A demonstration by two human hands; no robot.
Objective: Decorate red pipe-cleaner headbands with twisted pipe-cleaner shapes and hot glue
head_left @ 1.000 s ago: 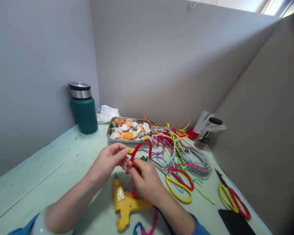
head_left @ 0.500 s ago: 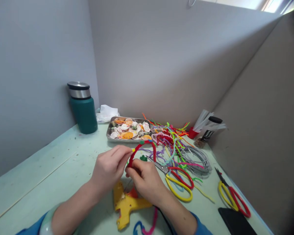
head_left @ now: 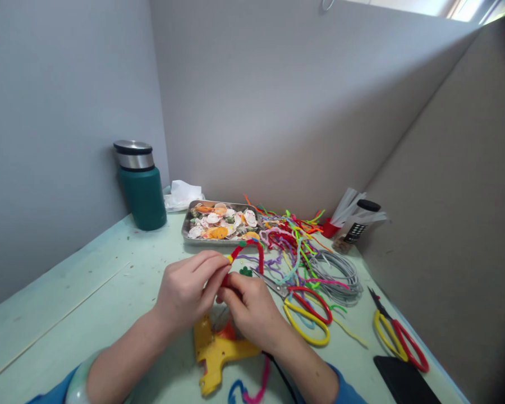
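Observation:
A curved red pipe cleaner (head_left: pixel 260 259) with small green, blue and yellow bits arches up between my hands. My left hand (head_left: pixel 189 283) pinches it near a yellow bit on its left side. My right hand (head_left: pixel 252 308) is closed on its lower end, its fingertips almost touching those of my left hand. Below them a yellow glue gun (head_left: pixel 221 353) lies on the table, its nozzle end partly hidden. Open scissors (head_left: pixel 307 314) with red and yellow handles lie just right of my right hand, beside a small green flower shape (head_left: pixel 246 271).
A metal tray (head_left: pixel 212 243) of shells, a pile of pipe cleaners (head_left: pixel 294 235) and a wire coil (head_left: pixel 340 280) lie behind. A green bottle (head_left: pixel 141 193) stands left. At right are a jar (head_left: pixel 356 224), second scissors (head_left: pixel 398 336) and a black flat object (head_left: pixel 404 381). A thin stick (head_left: pixel 59 322) lies left.
My left fingers have moved slightly down and right, closer to my right hand, covering more of the red pipe cleaner. The arch sits a little further left and tighter.

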